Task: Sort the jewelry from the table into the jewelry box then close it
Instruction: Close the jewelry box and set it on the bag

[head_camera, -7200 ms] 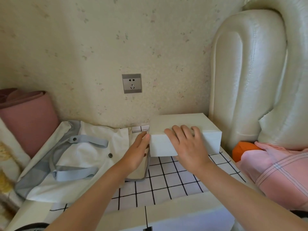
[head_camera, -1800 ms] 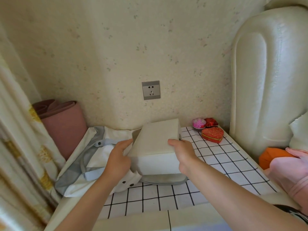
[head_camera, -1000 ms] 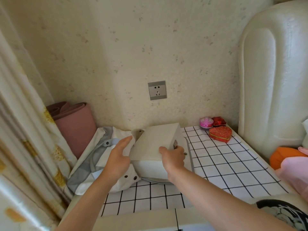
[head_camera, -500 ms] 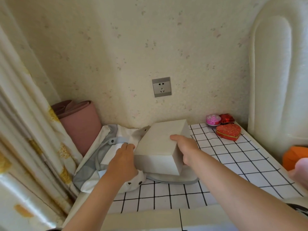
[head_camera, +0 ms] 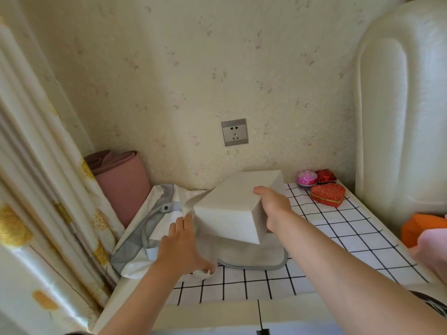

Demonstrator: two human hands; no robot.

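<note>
A plain white closed box (head_camera: 232,204) hangs tilted above the left part of the table, over a white and grey cloth bag (head_camera: 157,228). My right hand (head_camera: 273,206) grips the box's right end. My left hand (head_camera: 183,247) holds a fold of the bag's fabric next to the box's lower left corner. At the back right of the checked tabletop (head_camera: 338,238) sit a red heart-shaped box (head_camera: 327,194), a pink round box (head_camera: 306,178) and a small dark red box (head_camera: 326,175). No loose jewelry shows.
A rolled pink mat (head_camera: 121,182) stands in the left corner beside a curtain (head_camera: 41,189). A padded white headboard (head_camera: 401,117) rises on the right. An orange item (head_camera: 420,228) and pink cloth lie at the right edge. A wall socket (head_camera: 234,132) is behind.
The box went from the table's back right to the left, over the bag, and is now lifted and tilted. My left hand left the box's side and took hold of the bag's fabric.
</note>
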